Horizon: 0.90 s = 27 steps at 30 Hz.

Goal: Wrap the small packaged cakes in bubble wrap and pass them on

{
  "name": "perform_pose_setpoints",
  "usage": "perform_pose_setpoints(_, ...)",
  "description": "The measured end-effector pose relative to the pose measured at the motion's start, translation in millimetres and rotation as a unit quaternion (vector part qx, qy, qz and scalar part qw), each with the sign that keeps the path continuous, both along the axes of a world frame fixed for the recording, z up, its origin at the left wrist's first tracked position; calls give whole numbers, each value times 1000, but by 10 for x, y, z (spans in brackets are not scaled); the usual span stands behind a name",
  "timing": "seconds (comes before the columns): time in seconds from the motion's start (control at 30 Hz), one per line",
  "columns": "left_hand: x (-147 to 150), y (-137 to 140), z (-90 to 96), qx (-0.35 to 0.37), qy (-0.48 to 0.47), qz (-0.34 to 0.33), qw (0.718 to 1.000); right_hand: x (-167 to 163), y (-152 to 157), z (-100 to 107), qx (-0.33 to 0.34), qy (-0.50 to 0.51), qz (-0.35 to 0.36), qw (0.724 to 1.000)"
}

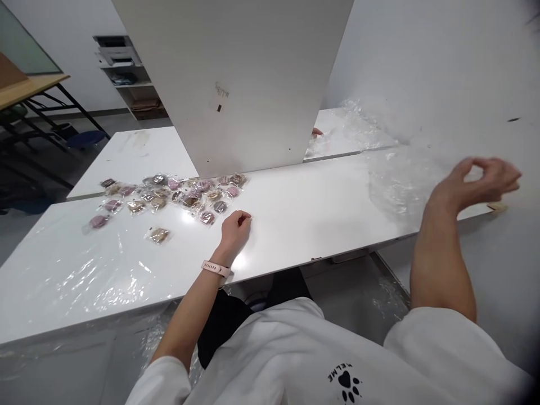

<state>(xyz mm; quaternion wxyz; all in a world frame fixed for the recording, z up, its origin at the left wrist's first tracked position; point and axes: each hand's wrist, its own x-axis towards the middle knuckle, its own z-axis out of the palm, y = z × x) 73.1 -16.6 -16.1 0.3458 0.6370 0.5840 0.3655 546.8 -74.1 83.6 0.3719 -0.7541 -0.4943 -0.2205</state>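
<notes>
My left hand (235,229), with a pale pink band (216,268) at its wrist, rests on the white table with its fingers curled closed. No object shows in it. Just beyond it lies a spread of small clear-wrapped packets (192,194), with pink, brown and dark round contents. A single brown packet (158,235) lies apart, nearer to me. My right hand (481,181) is raised at the right, its thumb and fingers pressed together in a loop and slightly blurred. What it may pinch is hidden. Clear plastic film (399,183) lies on the table to its left.
A tall white panel (253,84) stands upright behind the table (291,219). Past its right edge, another person's fingers (316,133) show beside more clear film (358,124). Clear sheeting (97,281) covers the left tabletop. A wall closes off the right side.
</notes>
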Motion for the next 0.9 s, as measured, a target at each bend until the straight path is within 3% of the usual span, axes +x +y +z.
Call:
perform_pose_setpoints(0.07,33,-21,57,-31,-37,-5,999,-526,37,313,94,-9,-78,992)
perform_pose_setpoints(0.1,53,-44,94,-53,-78,-14,995,-847,50,397,102,-25,-46,993)
perform_pose_setpoints(0.17,83,-114,175,-125,-212,-50,968,-1541,52,375,44,-69,141,987)
perform_pose_setpoints(0.2,84,-157,214,-175,-288,-75,939,-1884,28,278,5,-85,232,969)
perform_pose_setpoints(0.27,38,-245,275,-272,-404,-108,867,-2494,-91,-6,-67,-138,416,896)
perform_pose_setpoints(0.33,-82,-317,305,-326,-459,-105,819,-2940,-310,-253,-109,-178,573,793)
perform_pose_setpoints(0.43,-364,-390,302,-324,-489,-51,808,-3224,-691,-294,-117,-193,732,643)
perform_pose_setpoints(0.47,-466,-413,298,-315,-491,-39,811,-3220,-783,-229,-106,-173,766,611)
perform_pose_setpoints(0.5,-560,-441,298,-303,-485,-33,820,-3175,-839,-153,-92,-135,784,599)
perform_pose_setpoints(0.53,-642,-478,302,-289,-470,-30,833,-3097,-852,-86,-74,-85,783,612)
perform_pose_setpoints(0.57,-705,-525,311,-272,-445,-22,853,-2995,-820,-49,-53,-28,756,652)
perform_pose_setpoints(0.6,-746,-584,323,-244,-409,-6,880,-2878,-746,-52,-38,24,699,714)
perform_pose_setpoints(0.67,-754,-731,345,-159,-298,36,940,-2637,-496,-195,-43,88,514,852)
perform_pose_setpoints(0.7,-721,-811,348,-113,-231,47,965,-2531,-343,-322,-67,94,415,903)
perform_pose_setpoints(0.73,-664,-888,339,-73,-163,44,983,-2448,-187,-471,-107,89,334,932)
perform_pose_setpoints(0.8,-502,-1009,281,-11,-39,6,999,-2378,87,-776,-212,74,264,938)
perform_pose_setpoints(0.9,-248,-1062,130,50,78,-14,996,-2534,312,-1104,-292,50,301,907)
